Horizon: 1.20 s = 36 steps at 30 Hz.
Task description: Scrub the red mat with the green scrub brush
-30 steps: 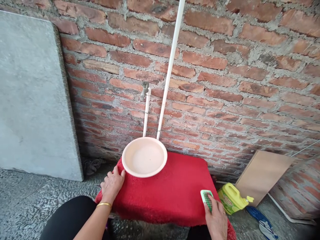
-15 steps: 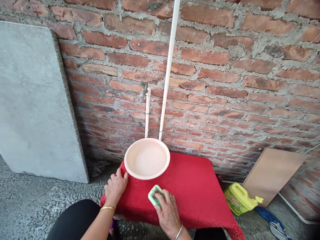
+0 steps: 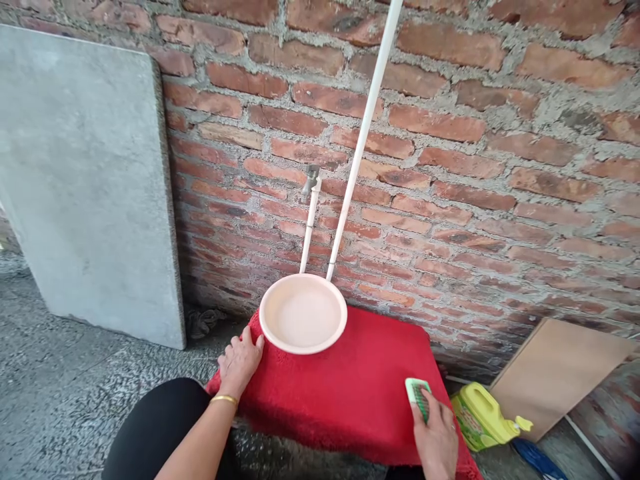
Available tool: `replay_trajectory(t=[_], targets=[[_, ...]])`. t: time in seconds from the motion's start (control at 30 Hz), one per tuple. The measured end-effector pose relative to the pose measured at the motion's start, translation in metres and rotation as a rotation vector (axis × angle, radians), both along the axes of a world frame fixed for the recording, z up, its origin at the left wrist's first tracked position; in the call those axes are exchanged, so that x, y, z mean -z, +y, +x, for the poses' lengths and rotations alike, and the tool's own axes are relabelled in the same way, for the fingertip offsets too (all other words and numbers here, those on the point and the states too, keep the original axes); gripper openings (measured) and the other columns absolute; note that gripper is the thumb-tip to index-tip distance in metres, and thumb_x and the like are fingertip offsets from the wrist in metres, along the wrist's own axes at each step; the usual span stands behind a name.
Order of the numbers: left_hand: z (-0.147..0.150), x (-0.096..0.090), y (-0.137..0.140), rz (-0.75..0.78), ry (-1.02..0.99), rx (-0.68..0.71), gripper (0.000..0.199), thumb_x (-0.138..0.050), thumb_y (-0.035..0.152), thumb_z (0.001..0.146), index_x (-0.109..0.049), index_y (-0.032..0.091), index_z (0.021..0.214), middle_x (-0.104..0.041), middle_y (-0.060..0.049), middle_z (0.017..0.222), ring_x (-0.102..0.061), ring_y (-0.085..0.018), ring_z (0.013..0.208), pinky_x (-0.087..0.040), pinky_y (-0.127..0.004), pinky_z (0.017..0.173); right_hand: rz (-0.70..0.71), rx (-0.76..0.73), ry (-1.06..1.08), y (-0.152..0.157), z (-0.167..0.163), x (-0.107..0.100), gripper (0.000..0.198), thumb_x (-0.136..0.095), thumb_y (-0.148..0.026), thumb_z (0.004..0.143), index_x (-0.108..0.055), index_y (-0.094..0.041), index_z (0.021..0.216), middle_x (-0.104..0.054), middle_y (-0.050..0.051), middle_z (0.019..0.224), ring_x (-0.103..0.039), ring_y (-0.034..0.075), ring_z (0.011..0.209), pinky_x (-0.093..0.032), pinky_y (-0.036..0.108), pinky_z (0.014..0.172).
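My right hand (image 3: 436, 433) grips a small green and white scrub brush (image 3: 418, 399), held against the right side of a red cloth (image 3: 340, 400). The cloth covers a low table or bench, whose frame is hidden. On the cloth's far left part stands a pale pink basin (image 3: 268, 335) with what looks like water in it. My left hand (image 3: 241, 363) lies on the left edge of the cloth, fingers stretched out, close beside the basin's rim. Whether its fingertips touch the rim is hard to tell.
A grey tap (image 3: 311, 181) on a white pipe rises behind the basin, before a brick wall (image 3: 440, 127). At left leans a grey slab (image 3: 90, 180). A yellow jug (image 3: 483, 413), a brown board (image 3: 560, 373) and a blue slipper (image 3: 537, 459) are at right.
My right hand has moved the scrub brush to the right across the cloth, from in front of the basin to the right side. My left hand stays by the basin. The view has shifted slightly.
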<state>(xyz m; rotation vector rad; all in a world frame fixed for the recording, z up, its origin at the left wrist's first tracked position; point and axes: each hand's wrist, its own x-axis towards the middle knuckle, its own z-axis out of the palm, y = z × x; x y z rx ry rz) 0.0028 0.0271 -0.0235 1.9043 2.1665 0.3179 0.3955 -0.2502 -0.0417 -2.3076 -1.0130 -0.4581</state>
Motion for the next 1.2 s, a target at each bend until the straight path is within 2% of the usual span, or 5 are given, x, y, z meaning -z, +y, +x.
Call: replay_trajectory(t=[0.27,0.37,0.73,0.87,1.2], targets=[[-0.004,0.0,0.003,-0.043,-0.017,0.008,0.064,-0.025,0.056,0.101,-0.042,0.018,0.15,-0.06,-0.021,0.123,-0.06,-0.041,0.116,-0.044,-0.055,0.095,-0.091,-0.652,0.009,0.076,-0.165,-0.008,0.034,-0.051,-0.037,0.098,-0.063,-0.037,0.13,-0.065,0.005,0.13,-0.064,0.024,0.113,-0.054,0.041,0.095],[-0.005,0.001,0.004,-0.044,-0.011,0.005,0.065,-0.024,0.056,0.101,-0.042,0.019,0.15,-0.06,-0.02,0.123,-0.06,-0.04,0.116,-0.044,-0.055,0.095,-0.166,-0.749,-0.022,0.085,-0.187,-0.005,0.04,-0.056,-0.029,0.094,-0.062,-0.04,0.132,-0.064,0.004,0.133,-0.064,0.025,0.114,-0.053,0.044,0.098],[0.0,0.003,0.0,0.012,0.014,0.003,0.062,-0.026,0.055,0.101,-0.044,0.018,0.147,-0.06,-0.02,0.12,-0.062,-0.039,0.112,-0.044,-0.054,0.093,-0.084,-0.053,-0.041,0.015,0.009,0.01,0.053,-0.033,-0.056,0.096,-0.068,-0.026,0.121,-0.067,0.015,0.108,-0.068,0.031,0.089,-0.054,0.046,0.074],[0.002,0.003,0.0,0.019,0.014,-0.004,0.062,-0.028,0.054,0.101,-0.045,0.017,0.147,-0.06,-0.02,0.121,-0.061,-0.039,0.112,-0.044,-0.053,0.093,-0.059,0.045,-0.053,-0.003,0.027,0.01,0.055,-0.029,-0.059,0.095,-0.068,-0.027,0.119,-0.067,0.015,0.106,-0.068,0.035,0.088,-0.052,0.048,0.067],[-0.001,0.002,0.0,0.017,0.029,0.01,0.061,-0.027,0.054,0.101,-0.045,0.018,0.147,-0.061,-0.019,0.118,-0.063,-0.038,0.109,-0.045,-0.051,0.091,-0.072,-0.655,-0.075,0.067,-0.164,0.003,0.035,-0.05,-0.04,0.099,-0.063,-0.037,0.131,-0.065,0.006,0.129,-0.065,0.024,0.111,-0.055,0.039,0.092]])
